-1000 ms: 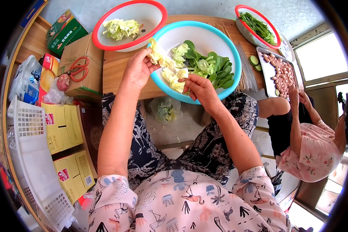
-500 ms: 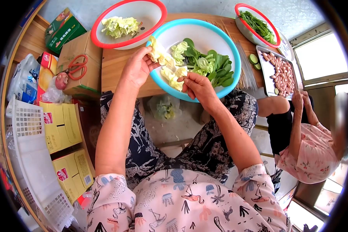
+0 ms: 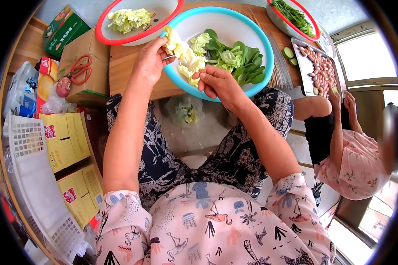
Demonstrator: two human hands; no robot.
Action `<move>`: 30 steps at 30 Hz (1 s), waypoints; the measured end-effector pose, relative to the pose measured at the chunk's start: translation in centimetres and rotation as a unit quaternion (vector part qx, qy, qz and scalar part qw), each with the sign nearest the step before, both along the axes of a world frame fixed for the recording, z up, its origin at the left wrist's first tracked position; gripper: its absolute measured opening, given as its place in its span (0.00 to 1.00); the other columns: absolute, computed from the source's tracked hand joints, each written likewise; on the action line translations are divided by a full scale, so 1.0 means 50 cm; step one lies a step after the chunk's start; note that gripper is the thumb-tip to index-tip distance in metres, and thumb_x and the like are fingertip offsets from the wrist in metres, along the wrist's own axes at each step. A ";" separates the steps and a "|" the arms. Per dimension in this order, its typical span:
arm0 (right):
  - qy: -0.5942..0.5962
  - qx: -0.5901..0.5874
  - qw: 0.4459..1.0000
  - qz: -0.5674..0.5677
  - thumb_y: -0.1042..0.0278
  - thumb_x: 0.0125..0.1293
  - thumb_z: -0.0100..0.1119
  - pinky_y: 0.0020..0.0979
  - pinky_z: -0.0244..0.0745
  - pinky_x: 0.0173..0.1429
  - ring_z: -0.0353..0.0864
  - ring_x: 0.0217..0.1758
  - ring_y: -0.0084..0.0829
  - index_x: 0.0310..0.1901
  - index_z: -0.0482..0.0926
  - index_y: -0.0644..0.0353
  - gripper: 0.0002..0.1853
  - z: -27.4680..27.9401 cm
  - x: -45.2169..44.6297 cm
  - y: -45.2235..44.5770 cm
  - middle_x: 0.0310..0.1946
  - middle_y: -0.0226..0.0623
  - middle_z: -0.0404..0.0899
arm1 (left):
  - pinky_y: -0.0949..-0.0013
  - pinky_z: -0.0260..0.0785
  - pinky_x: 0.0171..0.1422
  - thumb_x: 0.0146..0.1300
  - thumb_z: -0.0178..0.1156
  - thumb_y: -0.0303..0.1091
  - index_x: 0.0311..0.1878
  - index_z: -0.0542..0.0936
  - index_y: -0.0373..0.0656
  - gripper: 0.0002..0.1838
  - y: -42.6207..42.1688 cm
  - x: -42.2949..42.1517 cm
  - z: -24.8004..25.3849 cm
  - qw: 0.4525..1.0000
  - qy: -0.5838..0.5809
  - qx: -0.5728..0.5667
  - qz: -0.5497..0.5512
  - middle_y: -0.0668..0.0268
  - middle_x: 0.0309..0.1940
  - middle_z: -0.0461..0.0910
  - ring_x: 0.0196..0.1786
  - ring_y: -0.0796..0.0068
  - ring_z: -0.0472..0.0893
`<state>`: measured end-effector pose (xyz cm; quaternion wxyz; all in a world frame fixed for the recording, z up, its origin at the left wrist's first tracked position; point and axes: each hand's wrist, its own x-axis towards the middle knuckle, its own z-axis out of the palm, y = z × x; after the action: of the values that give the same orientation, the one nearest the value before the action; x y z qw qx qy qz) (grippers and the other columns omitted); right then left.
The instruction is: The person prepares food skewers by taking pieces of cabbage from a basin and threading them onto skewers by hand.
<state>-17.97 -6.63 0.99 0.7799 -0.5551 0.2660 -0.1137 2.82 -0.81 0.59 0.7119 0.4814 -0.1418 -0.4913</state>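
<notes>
while fingers (image 3: 211,80) flank them, pale leaves (image 3: 177,46) lie between.

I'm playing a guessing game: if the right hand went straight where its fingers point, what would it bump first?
The right hand would probably meet the pale yellow leaves; they might be touching, but depth is unclear.

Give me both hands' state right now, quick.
Left hand: closed, holding pale yellow leaves.
Right hand: closed, thumb and fingers pinched beside the lower leaves; what it grips can't be told.
</notes>
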 end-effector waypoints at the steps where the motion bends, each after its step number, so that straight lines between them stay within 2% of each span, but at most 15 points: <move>1: 0.000 0.001 1.000 -0.001 0.69 0.70 0.45 0.18 0.56 0.22 0.60 0.16 0.14 0.42 0.75 0.66 0.10 -0.001 -0.002 0.002 0.23 0.27 0.73 | 0.67 0.70 0.42 0.60 0.57 0.38 0.41 0.76 0.44 0.10 -0.001 0.002 -0.003 1.000 -0.004 0.000 0.002 0.69 0.34 0.77 0.37 0.76 0.76; 2: 0.004 0.002 1.000 -0.009 0.70 0.70 0.46 0.18 0.56 0.22 0.61 0.17 0.14 0.42 0.75 0.65 0.09 0.002 0.000 0.002 0.23 0.27 0.73 | 0.67 0.70 0.42 0.60 0.57 0.38 0.41 0.76 0.44 0.10 -0.001 0.005 -0.006 1.000 -0.004 -0.001 0.001 0.69 0.34 0.77 0.37 0.76 0.76; 4: 0.004 0.002 1.000 -0.016 0.71 0.69 0.46 0.17 0.57 0.22 0.61 0.17 0.15 0.41 0.74 0.65 0.08 0.002 0.004 0.003 0.23 0.28 0.73 | 0.66 0.66 0.51 0.60 0.59 0.41 0.49 0.74 0.44 0.16 0.000 0.012 -0.011 1.000 -0.005 -0.004 0.024 0.67 0.42 0.77 0.46 0.75 0.75; 5: 0.007 -0.033 0.999 -0.028 0.71 0.69 0.47 0.17 0.58 0.22 0.62 0.17 0.15 0.41 0.74 0.65 0.07 0.000 0.003 0.005 0.23 0.28 0.74 | 0.66 0.66 0.51 0.60 0.59 0.41 0.49 0.74 0.44 0.16 0.000 0.016 -0.009 1.000 -0.007 -0.004 0.024 0.67 0.42 0.77 0.46 0.75 0.75; 7: 0.008 -0.069 0.997 -0.042 0.72 0.69 0.47 0.17 0.58 0.22 0.63 0.17 0.15 0.41 0.73 0.65 0.06 -0.003 -0.001 0.008 0.23 0.28 0.74 | 0.65 0.71 0.45 0.60 0.58 0.37 0.47 0.75 0.40 0.14 -0.001 0.021 -0.005 0.993 0.023 -0.016 0.112 0.66 0.38 0.76 0.41 0.73 0.77; 9: 0.016 -0.127 0.991 -0.030 0.73 0.66 0.50 0.20 0.60 0.21 0.66 0.16 0.16 0.38 0.74 0.63 0.05 -0.006 -0.006 0.006 0.22 0.31 0.75 | 0.64 0.72 0.46 0.60 0.58 0.36 0.49 0.74 0.40 0.16 0.005 0.016 0.001 0.994 0.008 -0.020 0.112 0.64 0.41 0.76 0.43 0.71 0.77; 12: 0.021 -0.132 0.990 -0.041 0.73 0.67 0.49 0.20 0.59 0.20 0.64 0.14 0.16 0.38 0.75 0.63 0.05 -0.013 -0.008 0.007 0.21 0.31 0.75 | 0.64 0.68 0.51 0.62 0.57 0.40 0.50 0.74 0.42 0.17 0.007 0.008 0.002 0.995 0.001 -0.021 0.093 0.64 0.43 0.77 0.46 0.71 0.76; 23: 0.025 -0.089 0.995 -0.025 0.72 0.69 0.46 0.17 0.56 0.21 0.60 0.15 0.13 0.40 0.76 0.61 0.07 0.003 -0.005 0.012 0.22 0.28 0.74 | 0.63 0.69 0.50 0.62 0.56 0.41 0.51 0.73 0.41 0.18 0.008 -0.001 -0.001 0.999 -0.003 -0.002 0.046 0.64 0.44 0.77 0.46 0.71 0.76; 30: -0.008 -0.036 0.999 -0.035 0.71 0.69 0.47 0.17 0.55 0.20 0.61 0.15 0.14 0.41 0.76 0.61 0.08 0.000 0.002 0.004 0.23 0.28 0.74 | 0.63 0.69 0.50 0.63 0.55 0.44 0.52 0.73 0.41 0.20 -0.001 -0.009 0.005 0.998 -0.003 -0.006 0.067 0.63 0.44 0.77 0.47 0.70 0.76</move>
<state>-17.88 -6.42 0.99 0.7570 -0.5725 0.2742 -0.1550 2.36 -0.88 0.86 0.7457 0.4869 -0.1146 -0.4401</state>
